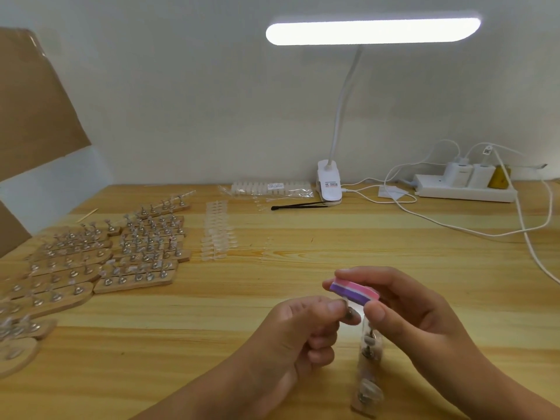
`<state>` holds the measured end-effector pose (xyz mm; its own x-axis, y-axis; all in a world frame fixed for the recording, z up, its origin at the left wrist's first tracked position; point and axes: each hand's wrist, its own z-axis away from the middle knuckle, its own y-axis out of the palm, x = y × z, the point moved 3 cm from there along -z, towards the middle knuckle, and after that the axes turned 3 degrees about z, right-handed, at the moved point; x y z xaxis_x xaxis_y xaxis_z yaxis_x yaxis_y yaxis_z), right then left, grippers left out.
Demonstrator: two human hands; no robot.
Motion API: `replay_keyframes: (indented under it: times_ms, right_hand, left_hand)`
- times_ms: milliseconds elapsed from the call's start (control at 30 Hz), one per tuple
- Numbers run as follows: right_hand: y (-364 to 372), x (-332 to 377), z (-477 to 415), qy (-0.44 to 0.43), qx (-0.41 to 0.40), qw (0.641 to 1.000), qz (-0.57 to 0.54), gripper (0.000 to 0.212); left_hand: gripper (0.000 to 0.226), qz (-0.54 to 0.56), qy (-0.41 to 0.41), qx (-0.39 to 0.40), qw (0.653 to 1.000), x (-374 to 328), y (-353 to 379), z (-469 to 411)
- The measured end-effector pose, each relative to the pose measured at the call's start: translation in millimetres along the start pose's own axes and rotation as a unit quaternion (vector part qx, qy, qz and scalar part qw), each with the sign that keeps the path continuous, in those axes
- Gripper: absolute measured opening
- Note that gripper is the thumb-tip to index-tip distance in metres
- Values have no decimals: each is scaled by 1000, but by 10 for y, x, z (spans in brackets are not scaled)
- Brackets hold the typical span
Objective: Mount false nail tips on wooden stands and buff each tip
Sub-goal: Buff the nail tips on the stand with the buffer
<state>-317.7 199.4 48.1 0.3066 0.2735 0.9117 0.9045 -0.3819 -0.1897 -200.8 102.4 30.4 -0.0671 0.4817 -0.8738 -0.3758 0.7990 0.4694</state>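
1. The nail tip point(352, 312) is near centre, pinched between the thumb and finger of my left hand point(297, 334), touching the buffer block point(351, 291).
2. My right hand point(418, 322) grips that pink-purple block, fingers curled round it.
3. 1 wooden stand point(368, 374) lies under both hands.
4. Filled stands point(142, 256) are crowded at the far left.

we see a bright, evenly lit scene. the lamp point(372, 31) overhead is blown out to pure white, and its glow bleeds into the wall point(181, 101). light falls from above and ahead onto the table point(394, 247), so shadows are soft and faint. the near sides of the left hand point(303, 334) and right hand point(406, 310) are dimmer. a small white glare burns between the thumbs. the wide lens bows the table's far edge, and the stands point(91, 262) smear and blur toward the left edge.
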Motion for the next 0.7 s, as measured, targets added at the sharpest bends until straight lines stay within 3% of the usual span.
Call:
replay_keyframes:
  times_ms: [100,233,367,533,700]
  right_hand:
    - [40,-20,1,4,20,1000,-9,36]
    - [13,-6,-5,-8,1,1000,-5,37]
    - [81,2,-19,2,26,1000,-16,34]
    - [23,37,0,-3,5,1000,-25,34]
    - [84,29,-17,4,21,999,-30,34]
  left_hand:
    - [20,-11,3,15,1000,23,44,3]
    - [24,22,-2,-24,999,10,4,-20]
    - [17,-5,2,8,1000,26,61,9]
    - [24,22,-5,-29,999,-10,-2,-19]
    - [19,7,-1,-2,1000,21,68,5]
